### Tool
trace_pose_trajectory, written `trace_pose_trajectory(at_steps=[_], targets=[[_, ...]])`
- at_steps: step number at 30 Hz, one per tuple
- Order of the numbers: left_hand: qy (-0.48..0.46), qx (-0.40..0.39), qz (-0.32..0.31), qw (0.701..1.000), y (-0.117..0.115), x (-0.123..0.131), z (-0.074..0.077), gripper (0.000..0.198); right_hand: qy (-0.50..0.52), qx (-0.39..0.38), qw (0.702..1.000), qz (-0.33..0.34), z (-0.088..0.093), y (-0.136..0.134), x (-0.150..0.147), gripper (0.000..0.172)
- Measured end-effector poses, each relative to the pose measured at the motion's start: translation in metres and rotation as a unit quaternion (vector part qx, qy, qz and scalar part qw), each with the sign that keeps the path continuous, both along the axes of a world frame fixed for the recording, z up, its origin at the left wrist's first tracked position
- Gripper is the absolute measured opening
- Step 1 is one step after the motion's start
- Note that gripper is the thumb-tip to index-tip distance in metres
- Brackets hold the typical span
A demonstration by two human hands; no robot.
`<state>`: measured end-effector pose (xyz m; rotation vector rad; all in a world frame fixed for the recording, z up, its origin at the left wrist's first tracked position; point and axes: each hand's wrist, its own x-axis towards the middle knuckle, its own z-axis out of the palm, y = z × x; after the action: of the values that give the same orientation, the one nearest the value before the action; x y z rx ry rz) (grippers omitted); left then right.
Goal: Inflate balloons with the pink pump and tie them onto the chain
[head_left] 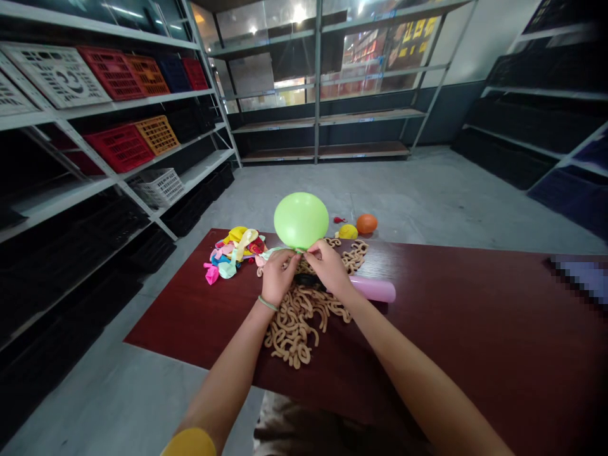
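A round, inflated light-green balloon [301,219] stands above the far side of the table, its neck pointing down at my fingers. My left hand [279,273] pinches the neck from the left, and my right hand [327,267] pinches it from the right, so the fingertips nearly meet. Beneath my hands lies a heap of tan, curled snack-like pieces [297,320]; I cannot tell what they are made of. A pink cylinder with a black end, perhaps a balloon pump [375,289], lies behind my right wrist. Left of my hands is a pile of uninflated balloons [237,244].
The dark red table [465,304] extends far to the right, where a pixelated patch [582,278] covers something. Beyond its far edge are an orange balloon [367,223], a yellow one [348,232] and a small red one [339,220]. Shelves with plastic crates [118,147] line the left.
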<state>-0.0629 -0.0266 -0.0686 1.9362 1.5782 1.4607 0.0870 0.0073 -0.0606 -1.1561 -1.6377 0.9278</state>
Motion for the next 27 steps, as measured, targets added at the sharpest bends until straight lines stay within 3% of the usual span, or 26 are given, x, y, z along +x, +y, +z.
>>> trace_pose_trajectory(at_steps=[5, 11, 13, 16, 20, 27], targets=[[-0.097, -0.079, 0.046, 0.991, 0.001, -0.003, -0.002, 0.025, -0.061, 0.053, 0.997, 0.006, 0.009, 0.0, 0.009, 0.008], [-0.257, -0.181, 0.043, 0.949, 0.008, -0.004, -0.002, 0.021, -0.142, 0.14, 0.977, 0.077, 0.017, 0.001, 0.02, 0.007], [-0.261, -0.188, 0.035, 0.946, 0.008, -0.005, 0.0, 0.021, -0.149, 0.161, 0.973, 0.073, 0.016, 0.001, 0.019, 0.009], [-0.184, -0.147, 0.035, 0.971, 0.003, -0.006, 0.004, 0.022, -0.155, 0.186, 0.969, 0.042, 0.015, -0.001, 0.016, 0.01], [-0.097, -0.089, 0.046, 0.99, -0.004, -0.005, 0.007, 0.021, -0.144, 0.159, 0.977, -0.005, 0.019, -0.004, 0.015, 0.008], [-0.276, -0.123, -0.059, 0.952, -0.003, 0.003, 0.011, 0.024, -0.086, 0.083, 0.992, 0.045, 0.022, -0.001, 0.021, 0.007]])
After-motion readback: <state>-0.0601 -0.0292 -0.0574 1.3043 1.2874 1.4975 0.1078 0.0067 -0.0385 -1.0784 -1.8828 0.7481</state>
